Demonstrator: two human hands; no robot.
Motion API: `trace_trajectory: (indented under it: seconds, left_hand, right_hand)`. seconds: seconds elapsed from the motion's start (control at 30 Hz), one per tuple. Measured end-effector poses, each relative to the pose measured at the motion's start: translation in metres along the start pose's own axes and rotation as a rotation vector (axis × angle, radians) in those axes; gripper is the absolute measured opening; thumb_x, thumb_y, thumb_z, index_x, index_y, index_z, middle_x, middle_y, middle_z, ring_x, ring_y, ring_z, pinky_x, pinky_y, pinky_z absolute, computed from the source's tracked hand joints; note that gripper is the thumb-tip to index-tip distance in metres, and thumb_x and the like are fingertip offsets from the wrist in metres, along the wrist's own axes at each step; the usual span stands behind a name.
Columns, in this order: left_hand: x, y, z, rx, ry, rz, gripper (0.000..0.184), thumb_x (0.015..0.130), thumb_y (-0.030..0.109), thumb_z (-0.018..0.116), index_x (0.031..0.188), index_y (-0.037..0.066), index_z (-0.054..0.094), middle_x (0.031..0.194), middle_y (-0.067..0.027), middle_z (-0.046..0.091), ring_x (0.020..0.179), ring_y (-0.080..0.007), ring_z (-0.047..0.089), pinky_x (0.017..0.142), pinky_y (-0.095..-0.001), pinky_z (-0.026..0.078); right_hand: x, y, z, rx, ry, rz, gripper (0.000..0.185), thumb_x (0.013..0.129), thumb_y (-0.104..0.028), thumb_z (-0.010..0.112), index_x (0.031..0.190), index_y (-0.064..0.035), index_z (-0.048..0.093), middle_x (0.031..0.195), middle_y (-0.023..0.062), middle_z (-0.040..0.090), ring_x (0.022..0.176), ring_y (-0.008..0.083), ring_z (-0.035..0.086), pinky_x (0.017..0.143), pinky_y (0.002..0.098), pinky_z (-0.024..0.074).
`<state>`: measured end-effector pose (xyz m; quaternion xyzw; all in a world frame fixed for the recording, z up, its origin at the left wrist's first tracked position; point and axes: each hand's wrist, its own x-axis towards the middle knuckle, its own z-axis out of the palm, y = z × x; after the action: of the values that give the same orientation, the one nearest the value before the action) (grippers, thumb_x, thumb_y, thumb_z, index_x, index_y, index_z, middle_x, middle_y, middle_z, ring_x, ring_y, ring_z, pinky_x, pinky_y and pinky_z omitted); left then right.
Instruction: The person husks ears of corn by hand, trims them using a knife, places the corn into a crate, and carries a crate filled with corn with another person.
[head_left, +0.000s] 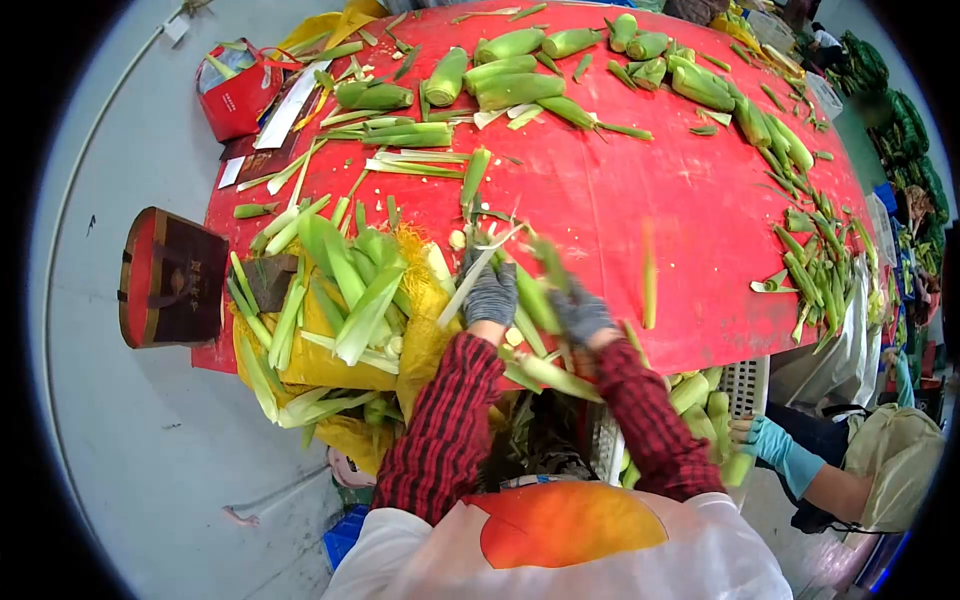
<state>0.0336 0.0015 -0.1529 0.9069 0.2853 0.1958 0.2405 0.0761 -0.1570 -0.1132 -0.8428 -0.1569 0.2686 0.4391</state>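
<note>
My left hand [491,296], in a grey knit glove, is at the near edge of the red table with its fingers curled. A pale strip of corn husk [470,282] crosses it; what lies inside the fingers is hidden. Close by on the right, my right hand [580,312], gloved alike, is smeared by motion. A blurred green piece of corn husk [548,264] is at its fingertips and smears along with it. Between the hands lies a green ear of corn [538,302]. Trimmed stalk ends and loose leaves surround both hands.
Husk leaves heap over a yellow sack [425,318] at left. Unhusked corn ears [510,84] lie across the table's far side. Below the edge stands a white crate [742,385] of corn. At right, another person's light-blue gloved hand [783,450] reaches toward it.
</note>
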Motion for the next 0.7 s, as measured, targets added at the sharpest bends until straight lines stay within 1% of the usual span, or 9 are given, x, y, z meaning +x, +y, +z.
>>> trace_trajectory:
  seconds: [0.07, 0.13, 0.2, 0.27, 0.37, 0.47, 0.53, 0.6, 0.7]
  left_hand:
    - [0.003, -0.008, 0.02, -0.102, -0.02, 0.059, 0.041, 0.084, 0.026, 0.04, 0.114, -0.002, 0.041, 0.113, -0.0214, 0.044, 0.108, -0.0336, 0.04, 0.093, -0.0389, 0.03]
    - [0.01, -0.02, 0.012, -0.954, -0.126, -0.343, 0.035, 0.084, 0.018, 0.042, 0.116, 0.001, 0.044, 0.116, -0.0153, 0.046, 0.107, -0.0248, 0.043, 0.09, -0.0308, 0.033]
    - [0.01, -0.001, -0.033, -1.103, -0.103, -0.211, 0.036, 0.084, 0.015, 0.043, 0.118, 0.001, 0.042, 0.119, -0.0135, 0.045, 0.108, -0.023, 0.043, 0.09, -0.0301, 0.033]
    - [0.006, 0.012, -0.09, -0.903, 0.025, 0.032, 0.038, 0.085, 0.019, 0.042, 0.118, 0.0, 0.042, 0.116, -0.0117, 0.047, 0.109, -0.0206, 0.041, 0.092, -0.0296, 0.031]
    - [-0.015, -0.012, -0.175, -0.864, 0.19, 0.134, 0.043, 0.084, 0.025, 0.043, 0.118, -0.001, 0.041, 0.116, -0.0123, 0.046, 0.11, -0.0221, 0.041, 0.093, -0.0318, 0.029]
    - [-0.072, -0.077, -0.248, -0.762, 0.603, 0.045, 0.052, 0.081, 0.033, 0.047, 0.119, -0.001, 0.037, 0.123, -0.0165, 0.037, 0.112, -0.0256, 0.038, 0.094, -0.0352, 0.028]
    - [-0.102, -0.12, -0.254, -0.903, 0.918, -0.125, 0.055, 0.08, 0.032, 0.048, 0.121, -0.001, 0.035, 0.125, -0.018, 0.034, 0.114, -0.0267, 0.035, 0.095, -0.0348, 0.027]
    - [-0.156, -0.232, -0.219, -0.475, 0.91, -0.218, 0.055, 0.08, 0.03, 0.048, 0.122, -0.002, 0.033, 0.125, -0.0181, 0.034, 0.115, -0.027, 0.034, 0.096, -0.0343, 0.026]
    - [-0.179, -0.299, -0.194, -0.361, 0.429, -0.725, 0.055, 0.081, 0.029, 0.044, 0.125, -0.001, 0.029, 0.127, -0.0191, 0.033, 0.116, -0.0291, 0.033, 0.096, -0.0333, 0.025]
  right_hand:
    - [0.035, 0.011, 0.067, -0.015, 0.029, 0.029, 0.046, 0.083, -0.042, 0.042, 0.117, -0.0111, 0.041, 0.089, 0.0231, 0.056, 0.086, 0.0363, 0.055, 0.072, 0.041, 0.0431]
    - [0.057, 0.027, 0.108, 0.193, 0.038, -0.158, 0.047, 0.083, -0.041, 0.043, 0.119, -0.0099, 0.039, 0.09, 0.0218, 0.057, 0.085, 0.0336, 0.056, 0.072, 0.0398, 0.0434]
    - [0.048, 0.007, 0.123, 0.391, 0.025, -0.35, 0.048, 0.084, -0.039, 0.043, 0.121, -0.0087, 0.037, 0.091, 0.0204, 0.057, 0.083, 0.0309, 0.057, 0.073, 0.0386, 0.0437]
    - [0.002, -0.058, 0.1, 0.739, -0.089, -0.198, 0.049, 0.085, -0.035, 0.043, 0.124, -0.0071, 0.033, 0.099, 0.0188, 0.054, 0.089, 0.0235, 0.055, 0.075, 0.0352, 0.0433]
    - [-0.054, -0.143, 0.097, 0.591, -0.292, -0.413, 0.054, 0.085, -0.035, 0.044, 0.127, -0.0051, 0.028, 0.106, 0.02, 0.051, 0.098, 0.0209, 0.051, 0.08, 0.0312, 0.041]
    - [-0.085, -0.184, 0.163, 0.5, -0.385, -0.848, 0.059, 0.083, -0.033, 0.047, 0.13, -0.007, 0.021, 0.105, 0.0228, 0.051, 0.097, 0.0271, 0.053, 0.083, 0.0316, 0.0393]
    - [-0.098, -0.196, 0.196, 0.039, -0.598, -0.701, 0.062, 0.082, -0.035, 0.047, 0.13, -0.0076, 0.019, 0.105, 0.0256, 0.05, 0.096, 0.0323, 0.053, 0.083, 0.0325, 0.0392]
    - [-0.105, -0.21, 0.215, -0.256, -0.73, -0.569, 0.065, 0.081, -0.04, 0.046, 0.13, -0.0062, 0.02, 0.103, 0.0264, 0.051, 0.093, 0.0349, 0.052, 0.081, 0.0333, 0.0403]
    - [-0.107, -0.204, 0.19, -0.185, -0.59, -0.497, 0.062, 0.082, -0.039, 0.046, 0.129, -0.006, 0.022, 0.091, 0.0233, 0.056, 0.08, 0.028, 0.057, 0.074, 0.0348, 0.0432]
